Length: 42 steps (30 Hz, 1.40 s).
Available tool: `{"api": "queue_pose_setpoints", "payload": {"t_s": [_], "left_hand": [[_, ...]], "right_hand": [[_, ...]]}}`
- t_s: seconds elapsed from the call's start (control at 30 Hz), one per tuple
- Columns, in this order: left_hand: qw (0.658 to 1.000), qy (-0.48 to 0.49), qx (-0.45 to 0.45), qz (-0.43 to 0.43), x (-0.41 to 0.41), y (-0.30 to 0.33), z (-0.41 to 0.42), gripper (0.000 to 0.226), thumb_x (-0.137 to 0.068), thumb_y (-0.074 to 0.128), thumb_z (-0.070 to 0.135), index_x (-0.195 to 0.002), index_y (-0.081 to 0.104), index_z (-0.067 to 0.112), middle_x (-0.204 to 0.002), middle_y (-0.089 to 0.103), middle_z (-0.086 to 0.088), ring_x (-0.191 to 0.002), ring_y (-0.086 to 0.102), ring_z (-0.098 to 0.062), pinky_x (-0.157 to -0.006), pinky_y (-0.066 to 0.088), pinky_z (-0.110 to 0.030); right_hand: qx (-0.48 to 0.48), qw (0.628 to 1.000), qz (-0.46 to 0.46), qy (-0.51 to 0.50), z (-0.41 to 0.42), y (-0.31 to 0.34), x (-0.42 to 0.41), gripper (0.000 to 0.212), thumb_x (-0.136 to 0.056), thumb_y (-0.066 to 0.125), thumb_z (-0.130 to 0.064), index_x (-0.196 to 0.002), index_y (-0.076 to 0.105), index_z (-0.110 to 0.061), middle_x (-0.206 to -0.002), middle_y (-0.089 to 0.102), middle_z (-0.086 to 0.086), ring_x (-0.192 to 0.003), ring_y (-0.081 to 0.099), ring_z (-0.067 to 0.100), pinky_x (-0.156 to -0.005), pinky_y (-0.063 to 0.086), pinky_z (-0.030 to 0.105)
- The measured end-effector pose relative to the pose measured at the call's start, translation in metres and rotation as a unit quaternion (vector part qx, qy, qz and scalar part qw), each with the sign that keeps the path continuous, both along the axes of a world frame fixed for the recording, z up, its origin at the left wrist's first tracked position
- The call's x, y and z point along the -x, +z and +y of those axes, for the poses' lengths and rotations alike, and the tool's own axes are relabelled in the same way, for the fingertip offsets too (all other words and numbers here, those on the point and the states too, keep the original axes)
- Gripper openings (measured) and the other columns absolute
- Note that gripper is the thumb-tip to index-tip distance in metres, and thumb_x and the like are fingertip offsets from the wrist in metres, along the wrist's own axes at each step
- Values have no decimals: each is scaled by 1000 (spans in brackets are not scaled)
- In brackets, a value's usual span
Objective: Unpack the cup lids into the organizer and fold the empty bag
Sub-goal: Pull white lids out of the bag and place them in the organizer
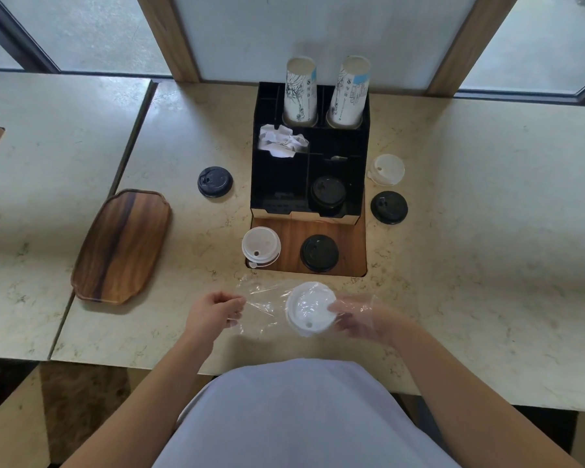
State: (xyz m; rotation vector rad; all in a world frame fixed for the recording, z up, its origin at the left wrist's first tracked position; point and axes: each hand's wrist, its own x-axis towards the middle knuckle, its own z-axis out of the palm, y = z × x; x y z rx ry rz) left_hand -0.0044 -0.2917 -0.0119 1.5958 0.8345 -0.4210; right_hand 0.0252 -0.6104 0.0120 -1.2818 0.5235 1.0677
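Note:
A clear plastic bag (262, 304) lies across the counter's near edge with a white cup lid (309, 309) inside it. My left hand (215, 314) pinches the bag's left end. My right hand (357, 317) is inside the bag and holds the white lid by its right rim. The black organizer (277, 184) stands behind, with a black lid (328, 194) in its front right compartment. Loose lids lie around it: black ones (215, 182) (389, 207) (319, 253) and white ones (260, 246) (386, 169).
Two tall paper cup stacks (300, 92) (350, 92) stand in the organizer's back slots, with crumpled white paper (281, 140) in a middle compartment. A wooden tray (122, 246) lies to the left. A wooden inset panel (350, 246) sits before the organizer.

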Motion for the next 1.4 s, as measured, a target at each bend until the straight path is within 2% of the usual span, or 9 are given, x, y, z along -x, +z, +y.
{"api": "queue_pose_setpoints", "payload": {"t_s": [0.17, 0.3, 0.43, 0.57, 0.7, 0.87, 1.03, 1.2, 1.4], "left_hand": [[1000, 20, 2, 1, -1, -1, 11, 7, -85, 81, 8, -88, 75, 6, -69, 73, -4, -57, 66, -13, -65, 55, -32], [999, 48, 22, 1, -1, 1, 18, 6, -86, 78, 4, -90, 74, 3, -68, 72, -4, -55, 63, -14, -57, 54, -25], [997, 48, 50, -13, 2, 6, 30, 8, -86, 79, 7, -93, 75, 6, -76, 75, -6, -66, 69, -16, -62, 55, -28], [995, 87, 39, -34, 6, 7, 44, 8, -87, 75, 6, -94, 74, 6, -76, 74, -3, -67, 69, -15, -68, 54, -30], [991, 123, 33, -32, 14, 6, 52, 5, -88, 74, 5, -93, 73, 6, -75, 72, -3, -65, 67, -14, -66, 53, -29], [985, 166, 20, -42, 22, 4, 63, 5, -89, 75, 7, -93, 73, 6, -77, 73, -6, -69, 68, -18, -68, 53, -31], [972, 229, 36, -50, 23, 0, 71, 5, -92, 72, 6, -93, 69, 10, -80, 69, -7, -71, 67, -18, -71, 53, -31], [940, 324, 94, -53, 22, -2, 73, 4, -96, 66, 4, -96, 66, 8, -83, 67, -7, -74, 65, -17, -74, 54, -31], [886, 431, 160, -67, 21, -5, 70, 12, -99, 60, 0, -94, 56, 10, -84, 65, -10, -72, 64, -18, -71, 53, -29]], "right_hand": [[59, 998, 18, -25, -11, 0, -8, 23, -98, 67, -14, -118, 67, -2, -81, 63, 6, -56, 51, 8, -47, 44, 17], [77, 996, -3, -39, -18, 4, -14, 25, -97, 63, -12, -121, 62, -4, -79, 57, 6, -56, 50, 9, -50, 44, 20], [23, 998, -12, -63, -20, 5, -17, 28, -92, 62, -4, -120, 65, -5, -74, 60, 4, -55, 50, 8, -47, 46, 19], [25, 993, -20, -112, -7, 2, -17, 24, -89, 64, -3, -112, 68, -2, -84, 60, 9, -58, 51, 9, -48, 47, 20], [60, 988, -29, -142, 16, 3, -20, 24, -93, 62, -7, -116, 65, -5, -108, 63, 15, -81, 57, 19, -61, 50, 26], [52, 965, -11, -257, 35, 5, -29, 35, -102, 57, -19, -134, 52, -7, -129, 62, 16, -119, 62, 35, -91, 57, 43], [10, 954, -6, -299, 41, 12, -35, 29, -106, 52, -23, -131, 48, -9, -113, 65, 17, -85, 72, 30, -69, 65, 42], [-3, 967, 11, -253, 35, 11, -33, 32, -102, 50, -13, -132, 49, -1, -114, 69, 27, -88, 75, 37, -58, 63, 34], [17, 975, 13, -219, 30, 10, -29, 37, -88, 68, -6, -124, 61, -7, -106, 67, 14, -83, 66, 22, -54, 52, 25]]}}
